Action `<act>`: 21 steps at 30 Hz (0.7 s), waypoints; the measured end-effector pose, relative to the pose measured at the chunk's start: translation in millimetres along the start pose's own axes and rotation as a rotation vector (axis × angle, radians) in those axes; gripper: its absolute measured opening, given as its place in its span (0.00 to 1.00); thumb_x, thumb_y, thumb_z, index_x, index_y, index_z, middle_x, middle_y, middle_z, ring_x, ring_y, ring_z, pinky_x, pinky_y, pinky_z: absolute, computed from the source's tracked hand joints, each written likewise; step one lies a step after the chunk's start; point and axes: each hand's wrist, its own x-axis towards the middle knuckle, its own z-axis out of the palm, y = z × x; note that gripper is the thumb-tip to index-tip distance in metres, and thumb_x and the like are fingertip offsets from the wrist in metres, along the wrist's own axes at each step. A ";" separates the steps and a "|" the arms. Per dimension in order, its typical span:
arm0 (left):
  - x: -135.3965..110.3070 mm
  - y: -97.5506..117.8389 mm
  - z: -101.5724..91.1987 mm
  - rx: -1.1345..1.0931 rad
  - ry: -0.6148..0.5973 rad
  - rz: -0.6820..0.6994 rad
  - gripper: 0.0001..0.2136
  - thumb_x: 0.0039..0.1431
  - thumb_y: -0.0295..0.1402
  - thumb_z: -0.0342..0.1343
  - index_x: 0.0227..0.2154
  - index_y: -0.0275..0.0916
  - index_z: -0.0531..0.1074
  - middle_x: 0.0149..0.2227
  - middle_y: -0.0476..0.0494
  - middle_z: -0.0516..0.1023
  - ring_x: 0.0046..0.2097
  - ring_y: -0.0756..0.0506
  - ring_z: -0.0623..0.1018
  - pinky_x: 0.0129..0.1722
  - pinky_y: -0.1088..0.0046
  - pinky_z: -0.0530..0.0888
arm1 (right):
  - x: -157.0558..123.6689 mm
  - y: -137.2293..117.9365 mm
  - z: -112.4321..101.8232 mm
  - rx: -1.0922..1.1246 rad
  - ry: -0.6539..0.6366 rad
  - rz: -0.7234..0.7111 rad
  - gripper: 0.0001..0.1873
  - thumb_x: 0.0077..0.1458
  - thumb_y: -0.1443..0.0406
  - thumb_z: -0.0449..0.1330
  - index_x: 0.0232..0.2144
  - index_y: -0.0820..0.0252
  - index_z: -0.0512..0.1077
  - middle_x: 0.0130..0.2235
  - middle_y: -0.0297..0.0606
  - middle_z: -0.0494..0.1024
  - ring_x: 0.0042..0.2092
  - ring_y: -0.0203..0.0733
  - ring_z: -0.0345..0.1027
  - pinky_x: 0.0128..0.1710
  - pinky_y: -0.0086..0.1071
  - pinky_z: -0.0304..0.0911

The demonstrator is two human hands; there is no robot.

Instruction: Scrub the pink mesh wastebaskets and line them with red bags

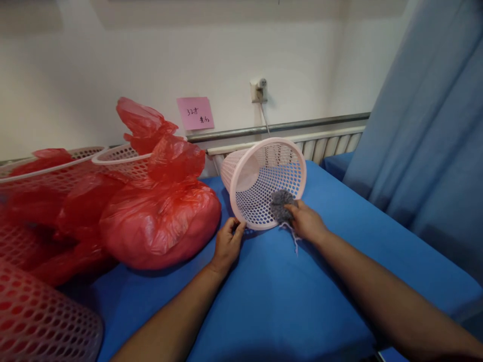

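Observation:
A pale pink perforated plastic basket [233, 188] lies on its side on the blue-covered table [287, 301], its round mouth facing me. My left hand [229, 242] pinches the lower left of its rim. In my right hand [307, 220] is a grey scouring pad [282, 205], held at the lower right of the basket's mouth. Pale strings dangle from the pad over the rim. Left of the basket sits a tied red plastic bag [162, 221], bulging with contents I cannot make out.
More pink baskets [49, 311] and red bags crowd the left side. A pink paper note [195, 113] is stuck on the wall near a socket [258, 92]. Behind the table run a metal pipe [320, 122] and a radiator [320, 148]. A blue curtain [422, 125] hangs at the right.

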 end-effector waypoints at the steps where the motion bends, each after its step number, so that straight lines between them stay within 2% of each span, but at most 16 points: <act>1: -0.6 1.5 -0.1 0.010 0.015 0.013 0.13 0.62 0.43 0.56 0.30 0.38 0.72 0.29 0.50 0.75 0.33 0.48 0.74 0.35 0.74 0.72 | 1.6 4.4 -2.8 -0.029 0.035 0.055 0.28 0.57 0.72 0.54 0.60 0.57 0.68 0.58 0.50 0.68 0.49 0.51 0.70 0.51 0.41 0.65; 3: -2.1 2.1 2.0 0.009 -0.013 0.023 0.13 0.62 0.43 0.56 0.32 0.37 0.73 0.31 0.48 0.76 0.34 0.48 0.75 0.37 0.73 0.73 | -0.5 4.0 -2.9 0.002 0.052 0.035 0.27 0.57 0.72 0.53 0.59 0.59 0.68 0.58 0.52 0.68 0.50 0.52 0.70 0.51 0.43 0.65; 7: -3.3 -3.6 7.7 -0.019 -0.173 -0.005 0.13 0.61 0.42 0.56 0.41 0.38 0.76 0.38 0.44 0.82 0.41 0.43 0.79 0.45 0.66 0.76 | -16.3 -23.8 12.5 0.215 -0.071 -0.277 0.32 0.52 0.73 0.59 0.59 0.50 0.68 0.57 0.41 0.68 0.54 0.44 0.68 0.55 0.37 0.64; 9: -2.5 -6.5 7.7 -0.022 -0.197 -0.024 0.13 0.61 0.41 0.56 0.41 0.38 0.77 0.39 0.43 0.82 0.42 0.42 0.80 0.45 0.64 0.77 | -18.7 -31.3 17.0 0.292 -0.106 -0.362 0.35 0.51 0.74 0.61 0.60 0.47 0.67 0.57 0.38 0.68 0.55 0.42 0.67 0.56 0.35 0.64; 11: -1.6 -7.2 5.8 -0.010 -0.168 -0.032 0.13 0.62 0.41 0.56 0.40 0.37 0.77 0.39 0.42 0.82 0.41 0.42 0.80 0.44 0.64 0.77 | -13.2 -24.4 13.8 0.253 -0.083 -0.285 0.32 0.52 0.74 0.59 0.59 0.52 0.68 0.56 0.42 0.68 0.54 0.45 0.68 0.55 0.37 0.64; 14: -1.6 -3.9 3.3 0.034 -0.125 -0.016 0.14 0.63 0.43 0.55 0.37 0.37 0.76 0.36 0.43 0.81 0.38 0.43 0.80 0.40 0.67 0.76 | 1.6 3.2 -1.4 0.027 0.071 0.026 0.26 0.58 0.71 0.54 0.59 0.57 0.68 0.57 0.48 0.67 0.51 0.49 0.68 0.53 0.41 0.64; 16: -2.2 -1.0 3.4 0.055 -0.126 0.007 0.14 0.63 0.43 0.54 0.36 0.37 0.76 0.34 0.43 0.81 0.37 0.44 0.79 0.40 0.68 0.75 | 6.9 16.0 -9.5 -0.053 0.158 0.140 0.26 0.61 0.71 0.51 0.60 0.58 0.67 0.59 0.51 0.65 0.52 0.51 0.67 0.53 0.42 0.63; 18: -2.9 0.6 4.5 0.057 -0.126 0.020 0.13 0.64 0.43 0.54 0.37 0.37 0.76 0.35 0.44 0.81 0.38 0.44 0.79 0.40 0.69 0.75 | 4.5 14.0 -9.4 -0.049 0.147 0.138 0.25 0.60 0.70 0.51 0.60 0.60 0.68 0.57 0.53 0.66 0.51 0.52 0.68 0.52 0.43 0.63; 21: -3.2 -0.3 5.7 0.053 -0.120 0.031 0.15 0.64 0.43 0.53 0.40 0.37 0.76 0.37 0.43 0.81 0.39 0.44 0.80 0.41 0.68 0.75 | -7.9 -10.5 4.3 0.091 -0.006 -0.068 0.26 0.55 0.71 0.57 0.57 0.55 0.70 0.53 0.46 0.69 0.49 0.46 0.70 0.52 0.38 0.65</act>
